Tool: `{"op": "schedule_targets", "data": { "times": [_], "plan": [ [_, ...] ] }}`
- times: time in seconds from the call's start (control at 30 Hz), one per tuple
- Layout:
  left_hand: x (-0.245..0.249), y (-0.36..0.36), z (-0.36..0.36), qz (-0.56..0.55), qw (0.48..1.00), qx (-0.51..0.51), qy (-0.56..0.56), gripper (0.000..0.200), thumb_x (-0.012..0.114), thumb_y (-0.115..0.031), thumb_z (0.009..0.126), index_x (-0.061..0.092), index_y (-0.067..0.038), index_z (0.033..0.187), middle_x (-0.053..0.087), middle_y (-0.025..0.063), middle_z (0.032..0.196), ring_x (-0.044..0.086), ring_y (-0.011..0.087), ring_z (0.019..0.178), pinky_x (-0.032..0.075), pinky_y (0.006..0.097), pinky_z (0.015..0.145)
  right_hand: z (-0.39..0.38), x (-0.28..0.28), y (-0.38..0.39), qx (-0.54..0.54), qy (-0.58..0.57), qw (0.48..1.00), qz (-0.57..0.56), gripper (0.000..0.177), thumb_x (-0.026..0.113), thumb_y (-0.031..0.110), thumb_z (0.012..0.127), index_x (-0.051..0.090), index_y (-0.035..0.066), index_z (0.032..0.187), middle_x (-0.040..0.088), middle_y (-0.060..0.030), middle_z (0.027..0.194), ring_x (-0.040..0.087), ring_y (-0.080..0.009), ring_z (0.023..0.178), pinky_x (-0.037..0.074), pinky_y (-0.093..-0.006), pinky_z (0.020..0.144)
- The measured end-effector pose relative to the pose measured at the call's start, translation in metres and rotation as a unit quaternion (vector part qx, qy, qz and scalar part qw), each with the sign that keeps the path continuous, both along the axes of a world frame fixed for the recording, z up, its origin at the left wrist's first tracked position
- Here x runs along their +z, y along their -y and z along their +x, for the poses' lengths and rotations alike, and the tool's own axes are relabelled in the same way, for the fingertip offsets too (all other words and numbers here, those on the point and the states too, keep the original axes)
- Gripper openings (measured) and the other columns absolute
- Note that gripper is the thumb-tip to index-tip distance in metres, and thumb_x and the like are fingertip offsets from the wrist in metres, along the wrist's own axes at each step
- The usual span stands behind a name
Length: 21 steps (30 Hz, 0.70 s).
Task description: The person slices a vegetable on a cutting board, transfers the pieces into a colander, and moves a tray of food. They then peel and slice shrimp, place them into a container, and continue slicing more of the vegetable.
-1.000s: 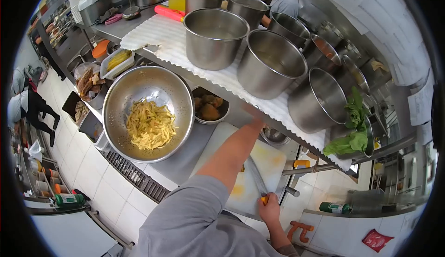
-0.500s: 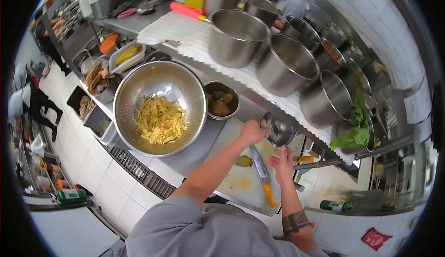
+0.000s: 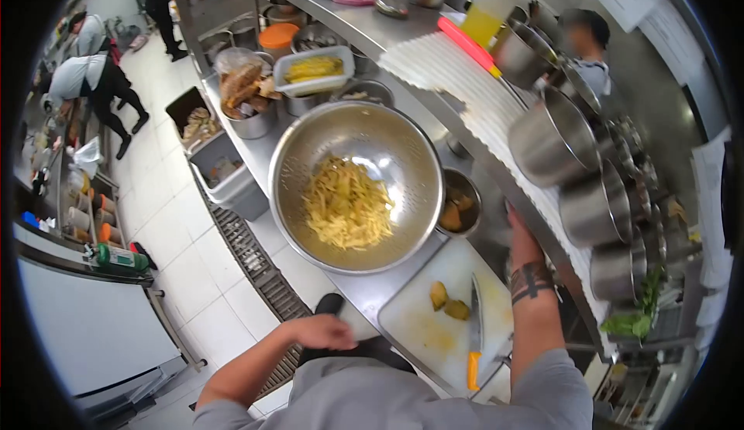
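Observation:
My left hand point(image 3: 329, 331) is low in front of my body, fingers loosely bent, nothing visible in it. My right hand point(image 3: 518, 227) reaches under the shelf edge beyond the cutting board; its fingers are mostly hidden. On the white cutting board point(image 3: 411, 314) lie yellow-green pieces point(image 3: 456, 309) and a knife point(image 3: 475, 337) with a yellow handle. A large perforated metal bowl point(image 3: 291, 197) holds pale yellow strips point(image 3: 349, 205). Beside it, a smaller metal bowl point(image 3: 460, 203) contains brownish pieces.
Metal pots point(image 3: 554, 139), a red-handled tool point(image 3: 469, 46) and green leaves point(image 3: 632, 323) are on the shelf at right. A tray of yellow food point(image 3: 314, 71) stands behind the large bowl. Two grey bins point(image 3: 240, 186) are at left. Other people point(image 3: 89, 77) work farther off.
My left hand has come back from the small metal bowl it held toward my body. My right hand has reached forward under the shelf. That bowl no longer shows, and the view has turned left.

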<state>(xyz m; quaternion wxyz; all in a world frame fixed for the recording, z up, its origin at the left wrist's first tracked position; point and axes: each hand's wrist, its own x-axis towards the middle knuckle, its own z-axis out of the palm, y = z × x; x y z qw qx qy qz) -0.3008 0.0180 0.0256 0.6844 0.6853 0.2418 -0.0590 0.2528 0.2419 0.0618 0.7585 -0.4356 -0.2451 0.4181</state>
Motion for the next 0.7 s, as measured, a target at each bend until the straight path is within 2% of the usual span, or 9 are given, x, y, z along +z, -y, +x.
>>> {"op": "schedule_targets", "data": {
  "times": [0.07, 0.2, 0.3, 0.37, 0.4, 0.47, 0.57, 0.63, 0.7],
  "plan": [
    [-0.005, 0.032, -0.071, -0.123, 0.974, 0.135, -0.135, 0.03, 0.066, -0.033, 0.106, 0.074, -0.005, 0.116, 0.077, 0.0068, 0.104, 0.073, 0.0172, 0.095, 0.057, 0.0336, 0.085, 0.013, -0.021, -0.023, -0.017, 0.019, 1.0, 0.013, 0.024, 0.057, 0.024, 0.108, 0.064, 0.007, 0.124, 0.071, -0.009, 0.108, 0.072, -0.0308, 0.102, 0.065, -0.0461, 0.087],
    [-0.067, 0.133, -0.205, 0.071, 0.8, 0.386, -0.454, 0.036, 0.074, -0.034, 0.091, 0.076, 0.0, 0.103, 0.078, 0.0225, 0.104, 0.075, 0.0385, 0.1, 0.058, 0.0483, 0.092, 0.033, -0.073, -0.042, -0.046, 0.049, 0.998, -0.017, 0.025, 0.057, 0.027, 0.108, 0.064, 0.007, 0.124, 0.071, -0.0087, 0.108, 0.072, -0.0298, 0.102, 0.065, -0.0454, 0.086],
    [-0.099, 0.207, -0.281, 0.062, 0.706, 0.429, -0.561, 0.032, 0.069, -0.024, 0.087, 0.074, 0.003, 0.102, 0.076, 0.0285, 0.106, 0.072, 0.0463, 0.106, 0.059, 0.052, 0.092, 0.041, -0.098, -0.047, -0.058, 0.096, 0.992, -0.058, 0.026, 0.057, 0.028, 0.108, 0.064, 0.008, 0.124, 0.071, -0.0085, 0.108, 0.072, -0.0291, 0.103, 0.064, -0.0449, 0.086],
    [-0.132, 0.255, -0.32, 0.035, 0.682, 0.417, -0.6, 0.034, 0.073, -0.027, 0.089, 0.076, 0.006, 0.098, 0.077, 0.0254, 0.09, 0.076, 0.0409, 0.083, 0.062, 0.0486, 0.081, 0.044, -0.103, -0.045, -0.053, 0.143, 0.984, -0.097, 0.027, 0.057, 0.029, 0.108, 0.064, 0.008, 0.123, 0.071, -0.0084, 0.108, 0.072, -0.0286, 0.103, 0.064, -0.0445, 0.085],
    [-0.143, 0.27, -0.33, 0.035, 0.685, 0.415, -0.597, 0.034, 0.073, -0.027, 0.089, 0.076, 0.006, 0.098, 0.077, 0.0254, 0.09, 0.076, 0.0409, 0.083, 0.062, 0.0486, 0.081, 0.051, -0.106, -0.042, -0.044, 0.173, 0.976, -0.122, 0.027, 0.058, 0.03, 0.108, 0.064, 0.008, 0.123, 0.071, -0.0084, 0.108, 0.072, -0.0284, 0.103, 0.064, -0.0443, 0.085],
    [-0.154, 0.272, -0.338, -0.193, 0.675, 0.389, -0.597, 0.036, 0.074, -0.031, 0.092, 0.077, 0.004, 0.095, 0.077, 0.0235, 0.086, 0.077, 0.0339, 0.076, 0.063, 0.0453, 0.075, 0.066, -0.102, -0.033, -0.022, 0.249, 0.951, -0.18, 0.028, 0.058, 0.031, 0.108, 0.064, 0.008, 0.123, 0.071, -0.0082, 0.108, 0.072, -0.0279, 0.103, 0.064, -0.044, 0.084],
    [-0.174, 0.23, -0.327, -0.267, 0.705, 0.313, -0.578, 0.036, 0.072, -0.038, 0.097, 0.08, -0.003, 0.095, 0.078, 0.0185, 0.085, 0.077, 0.0262, 0.074, 0.062, 0.0443, 0.071, 0.093, -0.093, -0.012, 0.031, 0.374, 0.883, -0.282, 0.029, 0.058, 0.032, 0.108, 0.064, 0.009, 0.123, 0.071, -0.008, 0.108, 0.072, -0.0272, 0.104, 0.064, -0.0434, 0.084],
    [-0.216, 0.182, -0.327, -0.098, 0.825, 0.165, -0.531, 0.036, 0.069, -0.042, 0.098, 0.082, -0.01, 0.089, 0.078, 0.0142, 0.083, 0.076, 0.0243, 0.072, 0.06, 0.0443, 0.07, 0.11, -0.086, 0.003, 0.077, 0.456, 0.816, -0.347, 0.029, 0.058, 0.033, 0.109, 0.065, 0.009, 0.123, 0.071, -0.0079, 0.108, 0.072, -0.0268, 0.104, 0.063, -0.0431, 0.083],
    [-0.244, 0.114, -0.309, -0.021, 0.824, 0.185, -0.535, 0.045, 0.064, -0.044, 0.095, 0.082, -0.004, 0.098, 0.077, 0.0248, 0.113, 0.074, 0.041, 0.107, 0.059, 0.0478, 0.096, 0.132, -0.081, 0.024, 0.138, 0.538, 0.724, -0.409, 0.03, 0.058, 0.034, 0.109, 0.065, 0.009, 0.123, 0.071, -0.0078, 0.108, 0.071, -0.0263, 0.105, 0.063, -0.0427, 0.083]
  ]
}}
